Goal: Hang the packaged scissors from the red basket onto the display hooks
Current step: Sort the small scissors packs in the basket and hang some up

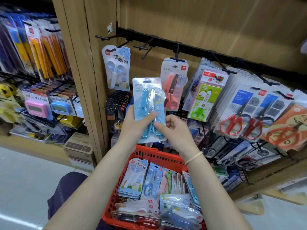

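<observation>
My left hand (136,123) grips a pack of blue scissors (148,103) upright in front of the display, thumb across its front. My right hand (172,129) pinches the pack's lower right edge with curled fingers. Below, the red basket (156,156) holds several more scissor packs (150,181). Bare black hooks (143,46) stick out of the rail (196,50) just above the held pack. A pale blue scissors pack (117,68) hangs to the left of it and a pink scissors pack (174,83) hangs to the right.
More scissors packs (206,95) and red-handled scissors (240,120) crowd the hooks at right. A wooden upright (86,77) splits this bay from the left bay of pencils (41,52) and timers (38,108). Cardboard boxes (79,150) sit on the floor at its foot.
</observation>
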Demonstrator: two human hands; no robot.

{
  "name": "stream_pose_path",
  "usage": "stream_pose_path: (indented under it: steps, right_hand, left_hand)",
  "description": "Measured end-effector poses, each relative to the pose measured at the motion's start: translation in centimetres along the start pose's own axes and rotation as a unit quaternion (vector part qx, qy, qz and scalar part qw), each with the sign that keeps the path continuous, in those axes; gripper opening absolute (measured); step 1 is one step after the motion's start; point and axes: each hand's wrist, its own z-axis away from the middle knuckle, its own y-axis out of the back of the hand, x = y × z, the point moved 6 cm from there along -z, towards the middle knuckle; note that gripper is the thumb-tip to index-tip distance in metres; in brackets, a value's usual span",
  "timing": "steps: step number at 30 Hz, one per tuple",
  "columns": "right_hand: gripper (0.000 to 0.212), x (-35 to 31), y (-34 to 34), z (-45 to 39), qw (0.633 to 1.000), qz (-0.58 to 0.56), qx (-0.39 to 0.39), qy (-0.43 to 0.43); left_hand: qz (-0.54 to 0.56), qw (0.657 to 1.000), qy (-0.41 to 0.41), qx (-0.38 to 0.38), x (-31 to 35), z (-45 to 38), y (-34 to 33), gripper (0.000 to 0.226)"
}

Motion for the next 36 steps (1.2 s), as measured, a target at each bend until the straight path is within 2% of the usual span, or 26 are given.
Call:
stream_pose_path:
  steps: [2,4,7,10,16,31,36]
  right_hand:
    - [0.017,0.2,0.3,-0.1,1.000,-0.022,0.000,-0.002]
    - [0.009,0.2,0.4,-0.1,0.998,-0.062,-0.002,-0.003]
    - [0.010,0.1,0.9,-0.2,0.995,-0.098,0.022,0.006]
    - [0.009,-0.1,2.1,-0.3,0.990,-0.116,0.078,0.014]
    - [0.007,-0.9,3.8,-1.4,0.985,-0.093,0.138,0.037]
    - [0.011,-0.4,3.7,-2.3,0.981,-0.070,0.176,0.031]
    - [0.020,1.4,3.6,-2.7,0.983,-0.072,0.166,-0.009]
  left_hand:
    - [-0.004,1.000,-0.002,0.000,0.1,-0.1,0.2,0.034]
    - [-0.010,1.000,-0.010,0.000,0.3,0.0,0.3,0.029]
    - [-0.030,0.999,-0.019,-0.006,0.4,0.1,0.7,0.031]
    - [-0.037,0.999,-0.021,0.003,-0.1,0.1,1.5,0.032]
    - [-0.009,0.999,-0.023,0.041,-0.2,0.4,3.2,0.023]
    - [0.000,0.998,-0.031,0.047,0.7,0.6,2.9,0.031]
    - [0.000,0.999,-0.030,0.036,0.9,0.7,2.2,0.032]
